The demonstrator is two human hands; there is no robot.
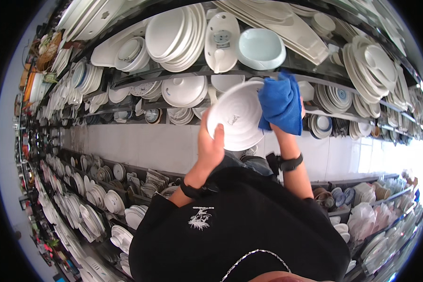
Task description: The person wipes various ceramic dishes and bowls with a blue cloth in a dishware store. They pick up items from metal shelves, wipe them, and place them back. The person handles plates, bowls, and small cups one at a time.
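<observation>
A round white ribbed dish point(242, 134), with a small dark mark near its middle, is held up tilted in front of me. My left hand point(210, 146) grips its left rim, the thumb lying over the inner face. At the dish's right side, my right hand point(280, 133) is closed on a bunched blue cloth point(281, 101). The cloth covers most of that hand and overlaps the dish's right edge. Just beyond the cloth, a pale blue bowl point(261, 49) sits on the upper shelf.
Shelves of crockery run along both sides of the aisle. Ahead are stacked white plates point(171, 35), an oval dish point(222, 28) with a spoon, and a lidded white pot point(184, 90). Behind me, lower racks hold plates point(113, 202) and plastic-wrapped goods point(363, 221). Pale floor tiles point(141, 145) lie between.
</observation>
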